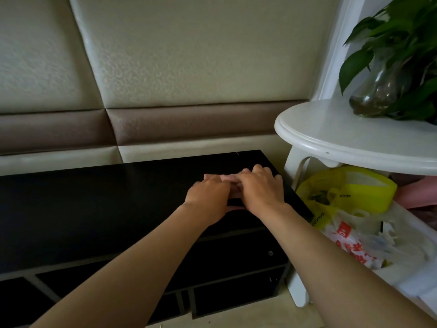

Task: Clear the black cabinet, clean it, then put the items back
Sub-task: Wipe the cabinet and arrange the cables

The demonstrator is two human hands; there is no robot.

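The long black cabinet runs along the padded wall, and its glossy top carries nothing but my hands and a pink cloth. Both hands lie side by side on that cloth near the cabinet's right end. My left hand presses flat on the cloth's left part. My right hand covers its right part, fingers spread and bent down onto it. Only small strips of pink show between and beyond the fingers. Two drawers with small round knobs sit below the top at the right.
A white two-tier stand stands close against the cabinet's right end. A glass vase with a green plant is on its upper shelf. Yellow and white-red plastic bags fill its lower shelf. The padded wall rises directly behind.
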